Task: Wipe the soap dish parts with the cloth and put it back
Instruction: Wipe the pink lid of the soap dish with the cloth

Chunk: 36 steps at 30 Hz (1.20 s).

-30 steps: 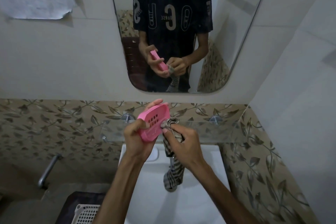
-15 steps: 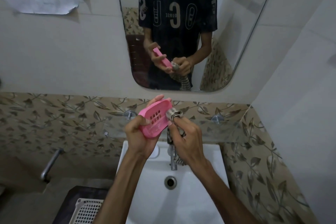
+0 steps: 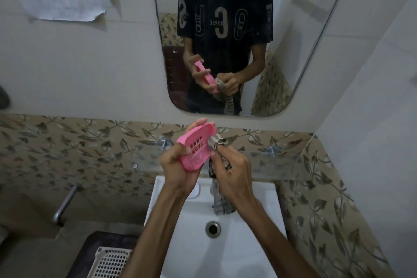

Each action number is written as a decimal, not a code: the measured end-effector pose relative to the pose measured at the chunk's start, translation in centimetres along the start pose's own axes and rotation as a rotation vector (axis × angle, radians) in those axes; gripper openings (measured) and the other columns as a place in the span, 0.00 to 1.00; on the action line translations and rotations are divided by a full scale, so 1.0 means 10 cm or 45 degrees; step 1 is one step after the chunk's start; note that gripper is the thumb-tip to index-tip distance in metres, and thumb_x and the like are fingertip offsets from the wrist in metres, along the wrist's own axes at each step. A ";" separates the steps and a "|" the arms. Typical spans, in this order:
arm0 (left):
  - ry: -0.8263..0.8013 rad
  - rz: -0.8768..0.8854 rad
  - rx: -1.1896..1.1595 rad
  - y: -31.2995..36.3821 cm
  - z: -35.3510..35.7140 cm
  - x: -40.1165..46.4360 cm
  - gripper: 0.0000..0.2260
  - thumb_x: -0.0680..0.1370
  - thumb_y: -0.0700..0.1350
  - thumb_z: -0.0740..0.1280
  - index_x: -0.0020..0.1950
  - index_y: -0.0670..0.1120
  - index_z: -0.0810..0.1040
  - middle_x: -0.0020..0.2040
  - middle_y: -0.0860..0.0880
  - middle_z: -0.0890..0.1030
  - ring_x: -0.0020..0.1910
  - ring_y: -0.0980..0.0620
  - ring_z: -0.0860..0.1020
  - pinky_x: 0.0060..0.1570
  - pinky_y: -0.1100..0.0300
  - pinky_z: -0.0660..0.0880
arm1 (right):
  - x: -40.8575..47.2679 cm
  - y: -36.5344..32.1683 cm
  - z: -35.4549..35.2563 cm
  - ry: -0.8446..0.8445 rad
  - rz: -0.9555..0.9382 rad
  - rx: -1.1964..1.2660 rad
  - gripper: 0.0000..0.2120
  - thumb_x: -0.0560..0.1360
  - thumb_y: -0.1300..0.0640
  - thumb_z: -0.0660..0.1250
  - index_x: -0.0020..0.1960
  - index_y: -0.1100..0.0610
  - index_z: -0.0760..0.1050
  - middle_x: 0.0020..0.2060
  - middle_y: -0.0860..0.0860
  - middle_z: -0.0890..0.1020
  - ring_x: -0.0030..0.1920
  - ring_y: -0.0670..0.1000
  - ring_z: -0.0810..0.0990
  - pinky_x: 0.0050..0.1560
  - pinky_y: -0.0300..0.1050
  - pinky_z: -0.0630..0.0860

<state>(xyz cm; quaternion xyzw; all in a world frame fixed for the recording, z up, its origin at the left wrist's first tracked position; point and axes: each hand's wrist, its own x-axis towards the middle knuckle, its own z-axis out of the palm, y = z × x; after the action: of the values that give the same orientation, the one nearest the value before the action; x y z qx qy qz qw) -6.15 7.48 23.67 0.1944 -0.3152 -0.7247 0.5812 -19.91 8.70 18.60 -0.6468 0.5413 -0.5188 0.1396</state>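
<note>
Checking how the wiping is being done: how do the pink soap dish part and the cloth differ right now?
The pink soap dish part is rigid, plain pink and slotted; the cloth is soft, grey and striped. The left hand grips the dish part tilted in the air, while the right hand holds the cloth bunched over a fingertip, its tail hanging toward the sink. Both are held above the sink and touch each other.

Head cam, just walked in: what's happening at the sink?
A person stands at a white sink facing a mirror. The left hand holds a pink slotted soap dish part tilted up above the basin. The right hand has a striped cloth wrapped over a fingertip, pressed against the dish's edge; the rest of the cloth hangs down. The part is not yet back on the glass shelf.
</note>
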 end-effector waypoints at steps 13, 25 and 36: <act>-0.007 0.081 0.043 0.01 0.00 0.08 0.34 0.64 0.40 0.61 0.72 0.37 0.72 0.68 0.32 0.74 0.65 0.35 0.70 0.55 0.49 0.71 | 0.09 -0.15 -0.04 0.020 0.010 -0.171 0.13 0.84 0.54 0.64 0.65 0.53 0.82 0.42 0.50 0.80 0.39 0.50 0.77 0.38 0.51 0.77; -0.013 0.117 -0.048 0.03 -0.09 0.17 0.34 0.62 0.50 0.75 0.66 0.40 0.77 0.66 0.37 0.77 0.60 0.39 0.75 0.46 0.53 0.75 | 0.04 -0.08 0.02 -0.069 0.000 0.055 0.09 0.83 0.57 0.68 0.59 0.55 0.86 0.46 0.52 0.87 0.45 0.51 0.84 0.44 0.55 0.81; -0.004 0.073 -0.117 0.02 -0.06 0.19 0.35 0.66 0.52 0.75 0.70 0.39 0.73 0.69 0.32 0.74 0.66 0.34 0.69 0.56 0.46 0.71 | 0.23 0.02 0.00 0.116 -0.116 -0.174 0.09 0.83 0.55 0.71 0.58 0.57 0.86 0.43 0.52 0.86 0.39 0.49 0.82 0.38 0.49 0.80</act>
<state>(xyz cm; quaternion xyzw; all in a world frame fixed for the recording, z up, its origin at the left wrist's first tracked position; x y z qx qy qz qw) -6.03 5.47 23.52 0.1573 -0.2880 -0.7217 0.6095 -20.35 6.65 19.65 -0.6547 0.5512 -0.5153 0.0467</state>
